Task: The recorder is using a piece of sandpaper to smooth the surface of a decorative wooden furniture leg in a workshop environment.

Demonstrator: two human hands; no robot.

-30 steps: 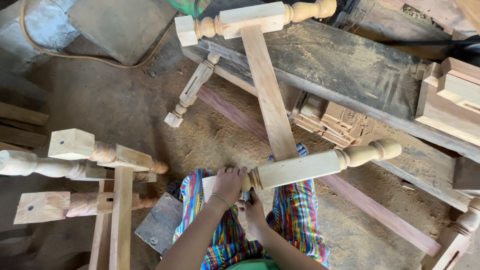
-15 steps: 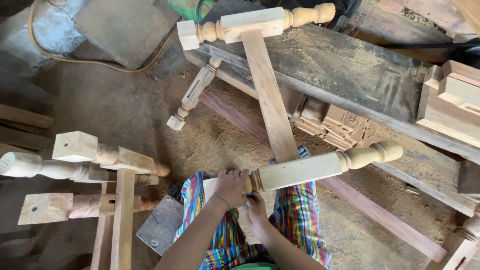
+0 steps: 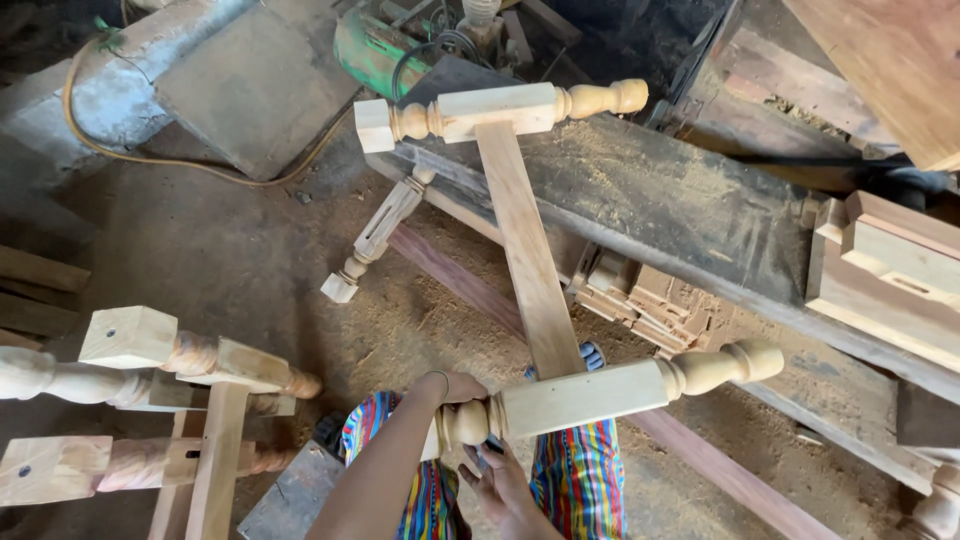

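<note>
- I see my left hand [image 3: 455, 390] at lower centre, forearm rising from the bottom edge, fingers curled over the rounded end of the near turned leg [image 3: 600, 392], gripping it.
- My right hand [image 3: 500, 485] sits just below that end, palm up, fingers spread loose and holding nothing.
- The leg lies across my lap at lower centre, joined by a flat rail [image 3: 525, 250] to a second turned leg [image 3: 500, 110] at upper centre, which rests on a dusty plank [image 3: 680, 210].
- More joined leg frames [image 3: 150, 390] lie at lower left.
</note>
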